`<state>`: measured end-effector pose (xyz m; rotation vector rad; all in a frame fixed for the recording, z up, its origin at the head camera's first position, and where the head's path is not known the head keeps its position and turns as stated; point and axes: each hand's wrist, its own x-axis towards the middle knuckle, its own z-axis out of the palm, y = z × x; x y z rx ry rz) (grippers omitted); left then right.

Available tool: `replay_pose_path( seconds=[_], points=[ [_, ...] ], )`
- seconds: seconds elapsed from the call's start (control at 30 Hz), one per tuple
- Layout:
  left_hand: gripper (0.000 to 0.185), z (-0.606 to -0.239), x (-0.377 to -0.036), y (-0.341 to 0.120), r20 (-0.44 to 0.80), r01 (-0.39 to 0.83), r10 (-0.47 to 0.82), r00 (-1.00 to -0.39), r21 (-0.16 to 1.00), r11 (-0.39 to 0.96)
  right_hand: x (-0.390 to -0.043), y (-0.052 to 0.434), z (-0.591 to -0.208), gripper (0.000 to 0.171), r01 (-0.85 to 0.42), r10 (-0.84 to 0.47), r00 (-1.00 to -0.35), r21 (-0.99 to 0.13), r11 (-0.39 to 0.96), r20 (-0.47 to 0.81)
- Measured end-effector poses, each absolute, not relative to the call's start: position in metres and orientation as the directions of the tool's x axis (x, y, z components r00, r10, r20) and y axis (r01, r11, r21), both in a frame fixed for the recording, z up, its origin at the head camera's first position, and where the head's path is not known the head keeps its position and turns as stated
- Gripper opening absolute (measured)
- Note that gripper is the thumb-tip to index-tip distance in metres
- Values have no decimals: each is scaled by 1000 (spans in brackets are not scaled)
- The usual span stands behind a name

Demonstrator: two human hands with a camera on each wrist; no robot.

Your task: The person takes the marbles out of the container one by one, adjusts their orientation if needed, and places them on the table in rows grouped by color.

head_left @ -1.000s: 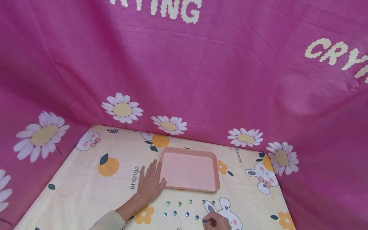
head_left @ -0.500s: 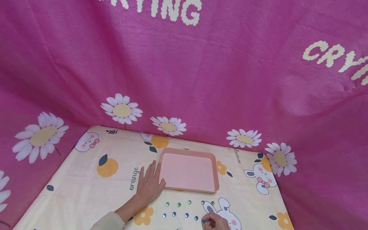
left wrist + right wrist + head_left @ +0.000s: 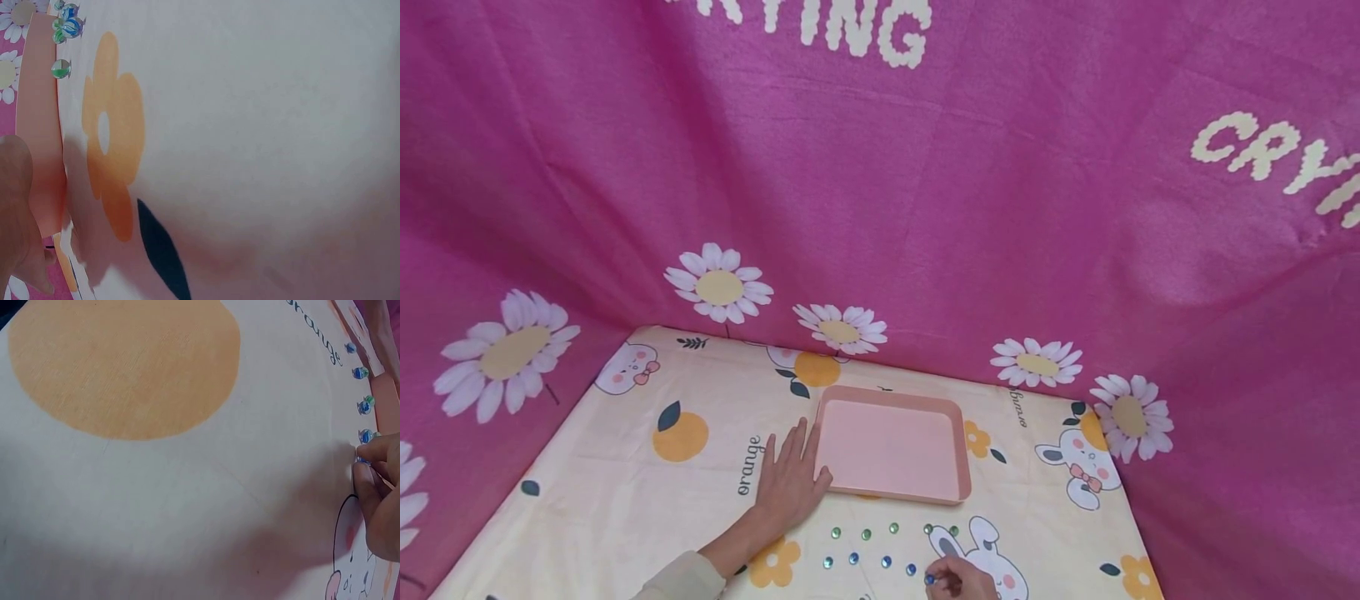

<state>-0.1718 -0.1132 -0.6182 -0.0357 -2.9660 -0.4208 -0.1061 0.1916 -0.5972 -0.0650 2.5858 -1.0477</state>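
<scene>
In the head view, my left hand point(image 3: 790, 483) lies with fingers straight beside a shallow pink tray point(image 3: 966, 458), its fingertips and thumb at the tray's left wall. My right hand point(image 3: 962, 579) pinches a blue glass marble point(image 3: 929, 579) between thumb and fingers at the right end of a row of blue marbles point(image 3: 886, 562). Behind that row runs one of green marbles point(image 3: 867, 534). From the right wrist view, the pinched marble point(image 3: 363, 460) shows between the fingertips, close over the cloth. The left wrist view catches the tray's side wall point(image 3: 40, 125) and several marbles beyond.
A cream tablecloth point(image 3: 602, 500) printed with oranges, flowers and rabbits covers the table. Magenta curtain cloth point(image 3: 880, 208) with daisies hangs behind and at both sides of it. The tray stands between the marble rows and the back edge.
</scene>
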Motion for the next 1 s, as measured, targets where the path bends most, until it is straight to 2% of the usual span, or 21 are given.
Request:
replay_pose_path(
  seconds=[0.4,0.67,0.83,1.0],
  points=[
    [75,-618,-172,-112,150,42,1,-989,275,961,-108,195,-597,10,130,-156,-925,-678,723,-345],
    [75,-618,-173,-113,132,39,1,-991,292,956,-114,203,-589,5,65,-118,-968,-673,737,-223],
    [76,-615,-174,-113,91,18,-14,-996,343,939,-123,203,-579,16,33,-115,-977,-662,749,-178],
    [76,-615,-174,-112,55,-1,-24,-998,377,926,-136,202,-557,32,53,-78,-975,-560,827,-208]
  ],
)
